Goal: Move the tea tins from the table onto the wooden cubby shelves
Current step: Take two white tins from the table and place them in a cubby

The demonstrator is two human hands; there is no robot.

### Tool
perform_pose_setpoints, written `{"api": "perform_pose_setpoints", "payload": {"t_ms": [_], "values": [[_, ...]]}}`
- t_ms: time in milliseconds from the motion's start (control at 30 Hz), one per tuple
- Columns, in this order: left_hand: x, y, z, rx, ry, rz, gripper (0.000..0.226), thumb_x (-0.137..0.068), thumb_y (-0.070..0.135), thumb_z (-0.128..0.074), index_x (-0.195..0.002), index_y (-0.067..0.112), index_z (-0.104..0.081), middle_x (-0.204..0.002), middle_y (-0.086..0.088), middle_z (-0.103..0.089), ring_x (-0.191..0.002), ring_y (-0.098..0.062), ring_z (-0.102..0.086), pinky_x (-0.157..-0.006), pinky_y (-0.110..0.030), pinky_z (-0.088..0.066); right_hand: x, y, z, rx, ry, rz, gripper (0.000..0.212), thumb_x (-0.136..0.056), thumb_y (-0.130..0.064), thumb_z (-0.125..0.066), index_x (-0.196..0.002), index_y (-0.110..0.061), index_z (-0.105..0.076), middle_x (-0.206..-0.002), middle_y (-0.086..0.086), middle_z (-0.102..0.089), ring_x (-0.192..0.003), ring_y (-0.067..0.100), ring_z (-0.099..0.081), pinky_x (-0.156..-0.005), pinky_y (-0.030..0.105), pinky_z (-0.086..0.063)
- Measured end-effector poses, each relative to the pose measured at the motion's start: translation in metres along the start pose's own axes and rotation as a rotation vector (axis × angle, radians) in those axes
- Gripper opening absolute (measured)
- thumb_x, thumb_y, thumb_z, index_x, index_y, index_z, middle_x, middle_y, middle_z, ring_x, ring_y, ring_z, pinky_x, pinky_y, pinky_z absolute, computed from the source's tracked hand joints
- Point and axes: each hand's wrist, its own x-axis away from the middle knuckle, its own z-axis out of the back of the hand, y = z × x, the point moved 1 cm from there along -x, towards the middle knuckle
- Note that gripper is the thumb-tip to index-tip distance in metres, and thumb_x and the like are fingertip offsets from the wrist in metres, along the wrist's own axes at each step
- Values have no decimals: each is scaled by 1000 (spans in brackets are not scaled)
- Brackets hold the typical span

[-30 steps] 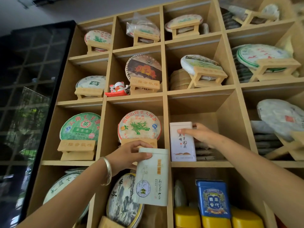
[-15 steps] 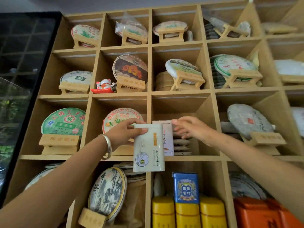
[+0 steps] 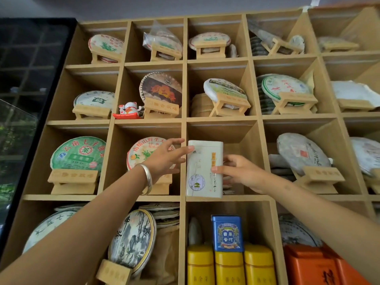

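A tall pale green-white tea tin [image 3: 200,177] stands upright at the front left of the middle cubby of the wooden shelves [image 3: 224,198]. My left hand [image 3: 164,159] reaches in from the left with fingers stretched out, and only a fingertip touches the tin's upper left edge. My right hand [image 3: 240,171] pinches the tin's right edge, thumb on the front and fingers behind it. The other white tin in this cubby is hidden behind the pale one.
Flat tea packets [image 3: 227,185] lie behind the tin. Round tea cakes on wooden stands [image 3: 79,156] fill the neighbouring cubbies. A lucky cat figurine [image 3: 128,111] sits one row up. Below are a blue tin [image 3: 227,233], yellow tins [image 3: 229,266] and an orange box [image 3: 314,266].
My left hand carried the pale tin up and right into the middle cubby, in front of the white tin, then loosened its grip. My right hand shifted from the white tin to the pale tin's edge.
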Motion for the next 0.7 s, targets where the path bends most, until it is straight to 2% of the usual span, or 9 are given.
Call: {"api": "perform_pose_setpoints", "payload": {"t_ms": [200,300,400,467,533,633,700], "values": [[-5,-13,-18,-55,-69,36,48,-80,27,-73,-123,29,-52,-114,-3,-63,-102,-17,-64,-81,-34,-56,3,1,28,-53,155,0,41,-86,-17,-69,-124,-15,-52,-111,0,-68,-94,8,-67,-70,24,-57],[-15,-19,-39,-81,-84,15,40,-83,23,-71,-119,24,-55,-106,-3,-67,-98,-16,-66,-82,-31,-55,0,3,42,-9,198,-15,47,-87,-16,-68,-129,-20,-48,-114,-1,-67,-97,9,-65,-73,27,-56],[-27,-25,-61,-105,-63,-25,31,-86,21,-68,-114,20,-56,-98,-1,-69,-91,-13,-68,-71,-23,-55,-5,9,54,12,220,-44,56,-87,-16,-67,-137,-22,-42,-116,-2,-66,-103,13,-64,-82,33,-56],[-35,-28,-74,-105,-50,-25,28,-87,18,-67,-113,17,-55,-95,0,-69,-87,-12,-68,-66,-21,-55,-9,15,58,23,232,-69,56,-88,-15,-66,-138,-20,-41,-118,-1,-65,-102,13,-63,-78,31,-55],[-43,-33,-85,-101,-49,8,28,-87,14,-66,-112,16,-54,-99,-3,-69,-88,-15,-68,-71,-25,-57,-12,22,61,46,240,-99,56,-89,-15,-65,-139,-19,-41,-122,0,-64,-102,13,-63,-75,28,-54],[-49,-40,-97,-96,-58,83,29,-88,6,-62,-116,12,-54,-109,-9,-67,-92,-19,-66,-71,-24,-56,-17,35,63,99,251,-140,48,-90,-15,-63,-135,-18,-44,-129,4,-62,-114,19,-61,-88,37,-52],[-50,-44,-102,-95,-76,102,29,-90,0,-56,-117,10,-56,-112,-10,-66,-96,-21,-65,-73,-25,-56,-19,43,62,129,251,-154,46,-91,-16,-62,-134,-18,-45,-130,4,-61,-117,21,-60,-91,38,-51]]}}
